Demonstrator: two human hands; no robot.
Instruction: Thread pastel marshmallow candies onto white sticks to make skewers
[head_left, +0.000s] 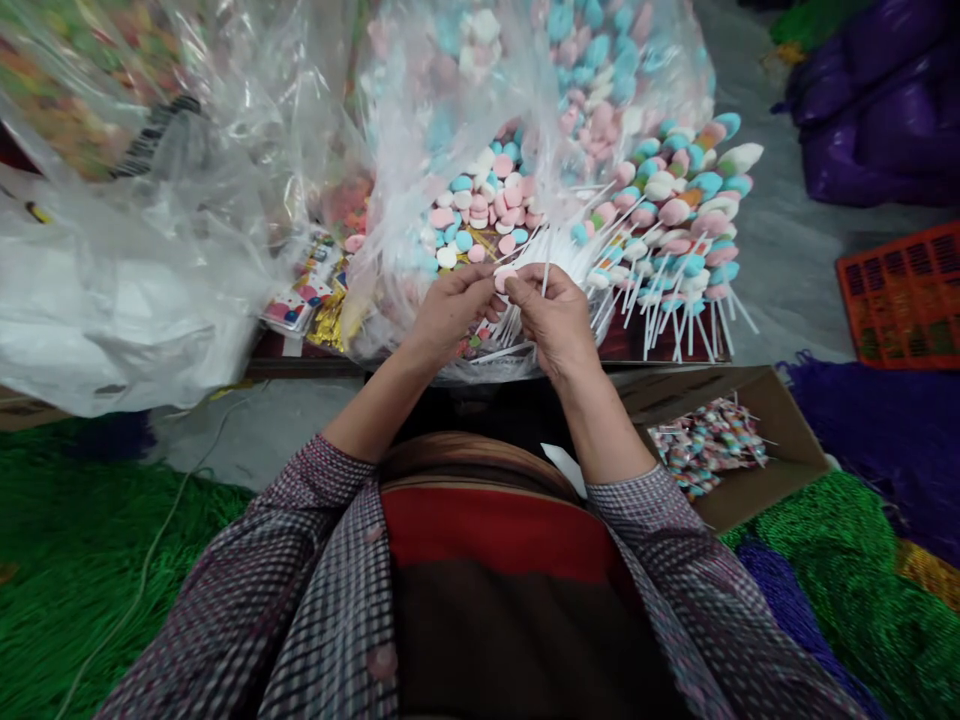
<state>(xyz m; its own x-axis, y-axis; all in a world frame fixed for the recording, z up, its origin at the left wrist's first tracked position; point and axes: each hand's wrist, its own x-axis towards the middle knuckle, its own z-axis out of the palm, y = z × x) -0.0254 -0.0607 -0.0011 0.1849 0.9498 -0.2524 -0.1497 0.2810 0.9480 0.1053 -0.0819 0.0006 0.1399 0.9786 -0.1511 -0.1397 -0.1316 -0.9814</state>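
Observation:
A round pink marshmallow candy [505, 278] is pinched between the fingertips of my left hand [450, 312] and my right hand [556, 318], which meet over the table's front edge. A white stick [546, 260] stands up from between my right fingers. Beneath and beside my right hand lies a heap of white sticks [574, 250]. Just beyond my hands, loose pink, blue and white marshmallow candies [480, 205] lie in an open clear plastic bag [397, 170]. To the right are piled candy skewers [682, 215], several candies on each stick.
At the left are a white plastic bag [112, 300], printed packets [300, 295] and gold ties [330, 318]. A cardboard box [791, 440] of wrapped candies stands low at the right, near an orange crate [904, 285]. Green tinsel-like strands [90, 560] cover the floor.

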